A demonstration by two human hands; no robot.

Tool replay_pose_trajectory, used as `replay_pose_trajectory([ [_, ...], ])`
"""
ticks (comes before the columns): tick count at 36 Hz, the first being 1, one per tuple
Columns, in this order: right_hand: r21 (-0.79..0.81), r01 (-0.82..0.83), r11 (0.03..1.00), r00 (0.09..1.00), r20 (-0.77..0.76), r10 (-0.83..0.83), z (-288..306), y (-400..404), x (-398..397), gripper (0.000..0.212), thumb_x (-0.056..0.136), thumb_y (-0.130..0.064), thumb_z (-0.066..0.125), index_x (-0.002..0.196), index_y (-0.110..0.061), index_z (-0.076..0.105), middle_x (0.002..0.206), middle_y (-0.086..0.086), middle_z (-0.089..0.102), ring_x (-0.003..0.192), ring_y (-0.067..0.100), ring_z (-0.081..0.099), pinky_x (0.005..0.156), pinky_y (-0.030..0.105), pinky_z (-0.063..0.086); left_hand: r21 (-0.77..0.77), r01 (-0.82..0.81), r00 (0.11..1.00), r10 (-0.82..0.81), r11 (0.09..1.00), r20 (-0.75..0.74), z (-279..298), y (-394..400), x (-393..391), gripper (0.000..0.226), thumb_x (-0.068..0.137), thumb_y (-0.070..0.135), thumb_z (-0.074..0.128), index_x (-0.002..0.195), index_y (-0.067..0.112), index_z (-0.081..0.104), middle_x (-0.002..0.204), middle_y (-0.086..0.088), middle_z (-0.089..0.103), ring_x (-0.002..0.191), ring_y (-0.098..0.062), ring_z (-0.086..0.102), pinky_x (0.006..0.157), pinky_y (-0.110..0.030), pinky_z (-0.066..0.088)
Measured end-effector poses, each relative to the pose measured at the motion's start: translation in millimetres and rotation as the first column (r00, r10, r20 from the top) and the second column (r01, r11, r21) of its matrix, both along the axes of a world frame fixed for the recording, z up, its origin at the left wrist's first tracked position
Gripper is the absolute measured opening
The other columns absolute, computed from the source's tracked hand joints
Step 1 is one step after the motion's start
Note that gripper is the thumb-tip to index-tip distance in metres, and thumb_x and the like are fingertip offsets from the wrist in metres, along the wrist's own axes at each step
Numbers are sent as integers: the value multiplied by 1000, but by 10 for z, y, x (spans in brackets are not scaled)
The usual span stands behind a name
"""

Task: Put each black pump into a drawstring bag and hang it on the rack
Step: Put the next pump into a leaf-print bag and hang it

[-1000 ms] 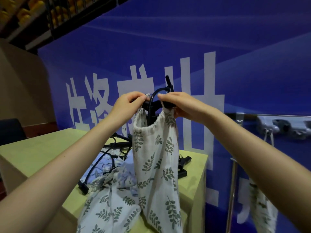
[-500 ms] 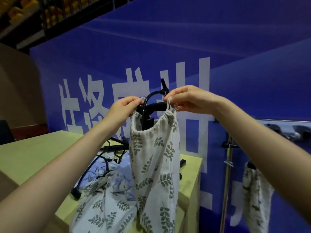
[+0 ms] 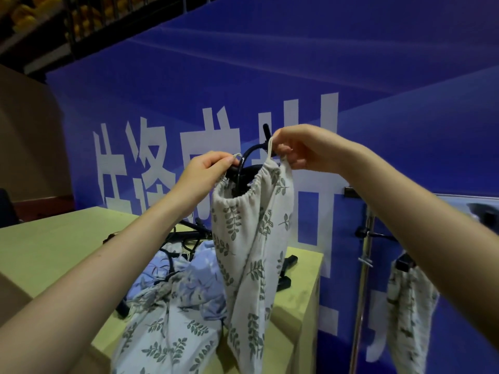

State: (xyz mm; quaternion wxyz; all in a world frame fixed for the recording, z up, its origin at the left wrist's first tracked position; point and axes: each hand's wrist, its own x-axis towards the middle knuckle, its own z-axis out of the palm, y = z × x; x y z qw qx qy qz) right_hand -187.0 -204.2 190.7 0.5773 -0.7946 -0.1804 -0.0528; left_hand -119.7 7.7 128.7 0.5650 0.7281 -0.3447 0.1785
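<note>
A big blue banner (image 3: 297, 76) with large white characters (image 3: 151, 168) fills the wall behind, from about 10 o'clock round to 3 o'clock. Paler blue streaks run slantwise across its upper part. At 11 o'clock, above the banner, a dark railing (image 3: 108, 12) crosses the top, with rows of yellow seats (image 3: 29, 12) behind it. At 9 o'clock a plain tan wall (image 3: 27, 136) stands, with a reddish-brown strip (image 3: 43, 202) along its foot and the edge of a dark chair (image 3: 5, 209) at the far left. A pale yellow-green desk (image 3: 54, 238) reaches from 9 o'clock toward the centre. The light is dim and bluish.
</note>
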Motion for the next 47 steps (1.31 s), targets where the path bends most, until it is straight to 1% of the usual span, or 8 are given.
replay_pose_trajectory([
  [7,-34,-79,996,997,-14,79,-228,-81,40,17,96,-17,55,80,-11,57,66,-3,59,59,6,57,57,14,49,-27,40,999,-41,999,-31,-21,14,20,19,97,27,54,91,28,72,95,7,71,94,-13,64,97,-39,49],
  [10,-49,-74,996,997,28,75,-259,-45,97,15,92,-19,61,78,-12,61,69,-1,61,67,11,59,72,22,46,-28,67,998,-68,997,-19,-13,-32,-1,19,97,27,54,90,27,72,97,5,70,95,-13,63,95,-36,49],
  [19,-15,-151,988,988,10,152,-175,-177,-42,23,94,3,46,106,-4,64,90,5,63,76,10,64,61,13,52,-30,54,998,-56,998,-39,-23,18,50,21,98,27,53,89,28,73,93,6,72,95,-15,65,98,-41,49],
  [24,-180,-15,984,987,156,44,-253,-194,-117,36,89,9,55,119,-9,64,104,6,69,100,13,67,93,24,51,-54,30,997,-34,998,-65,-45,48,75,18,96,31,56,92,28,74,100,1,74,103,-21,66,102,-47,47],
  [31,-492,404,772,817,573,-63,-301,-87,-184,29,88,-11,68,116,-18,68,101,-5,63,93,11,64,87,28,55,-53,48,997,-51,997,-59,-38,20,76,19,97,28,53,96,23,72,98,1,72,97,-17,66,100,-42,49],
  [39,-412,357,838,842,531,-98,-396,-135,-222,32,89,-10,67,119,-19,66,102,-3,65,90,5,63,80,14,50,-58,34,997,-39,998,-73,-61,35,113,20,97,30,54,100,22,73,102,0,73,101,-19,66,100,-43,49],
  [43,-419,382,824,821,562,-94,-500,-194,-201,33,87,-9,69,115,-26,63,107,0,61,100,11,63,90,18,52,-54,23,997,-27,998,-76,-64,39,105,22,90,39,58,96,27,75,103,-1,73,104,-22,66,100,-48,48],
  [47,-451,457,767,749,660,-59,-557,-240,-177,11,86,-14,71,97,-13,71,98,-1,61,89,10,64,82,22,54,-60,10,996,-15,998,-88,-64,40,104,26,80,48,57,90,33,76,105,-1,73,105,-24,65,100,-49,48],
])
